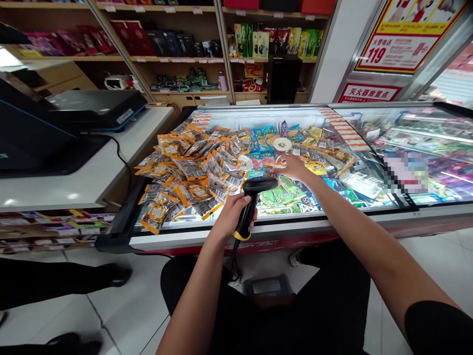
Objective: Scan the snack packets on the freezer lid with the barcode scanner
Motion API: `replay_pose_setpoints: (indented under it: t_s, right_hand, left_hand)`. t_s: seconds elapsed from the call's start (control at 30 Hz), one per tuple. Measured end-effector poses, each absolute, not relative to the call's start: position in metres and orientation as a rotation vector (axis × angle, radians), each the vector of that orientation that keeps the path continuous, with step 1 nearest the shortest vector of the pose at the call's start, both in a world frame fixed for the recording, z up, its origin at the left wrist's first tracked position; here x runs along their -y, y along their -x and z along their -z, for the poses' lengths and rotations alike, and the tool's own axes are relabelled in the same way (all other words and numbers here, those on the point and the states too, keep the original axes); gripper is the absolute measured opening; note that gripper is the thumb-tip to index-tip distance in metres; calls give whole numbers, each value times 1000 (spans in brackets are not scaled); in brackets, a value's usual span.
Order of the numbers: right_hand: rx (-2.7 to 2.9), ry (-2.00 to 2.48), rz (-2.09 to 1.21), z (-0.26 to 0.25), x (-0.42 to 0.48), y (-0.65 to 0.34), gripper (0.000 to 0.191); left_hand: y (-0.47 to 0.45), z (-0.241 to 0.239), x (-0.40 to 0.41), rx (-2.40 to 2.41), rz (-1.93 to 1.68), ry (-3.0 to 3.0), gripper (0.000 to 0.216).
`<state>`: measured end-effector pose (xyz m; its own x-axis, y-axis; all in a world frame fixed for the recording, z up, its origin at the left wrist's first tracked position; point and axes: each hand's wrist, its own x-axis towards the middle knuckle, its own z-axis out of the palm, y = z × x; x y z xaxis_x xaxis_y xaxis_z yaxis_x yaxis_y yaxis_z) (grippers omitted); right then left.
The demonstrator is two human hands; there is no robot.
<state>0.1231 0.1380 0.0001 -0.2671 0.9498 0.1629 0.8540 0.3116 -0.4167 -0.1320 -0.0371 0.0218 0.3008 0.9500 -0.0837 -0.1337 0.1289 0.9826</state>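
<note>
My left hand (233,214) is wrapped around the handle of a black barcode scanner (254,199) with a yellow ring at its base. The scanner's head is up, near the front edge of the freezer. My right hand (291,166) is closed on a small snack packet (275,164) with an orange edge, held just beyond the scanner head; fingers hide part of it. To the left lies a heap of orange-edged snack packets (190,167). Around my right hand are a white round tub (282,144), blue packets (263,138) and green packets (286,192).
The glass-topped freezer (369,217) runs across in front of me. A counter (74,192) with a dark weighing scale (99,106) stands at the left. Stocked shelves (177,59) line the back. Another person's dark-clad leg (55,281) is at lower left.
</note>
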Motion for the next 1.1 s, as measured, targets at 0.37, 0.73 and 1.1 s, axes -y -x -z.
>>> replay_pose_setpoints:
  t_s: [0.37,0.73,1.1]
  right_hand:
    - [2107,1798,-161,-10,-157,-156,54]
    - [2055,1310,-357,-30,-135,-98,29]
    - [2044,1181,-865,-9,-94,-59,27]
  left_hand:
    - [162,-9,42,-982,-1100,-1118,37]
    - [174,4,52,-872,-1405,-1055,47]
    - [175,5,53,-974,-1437,-1049,39]
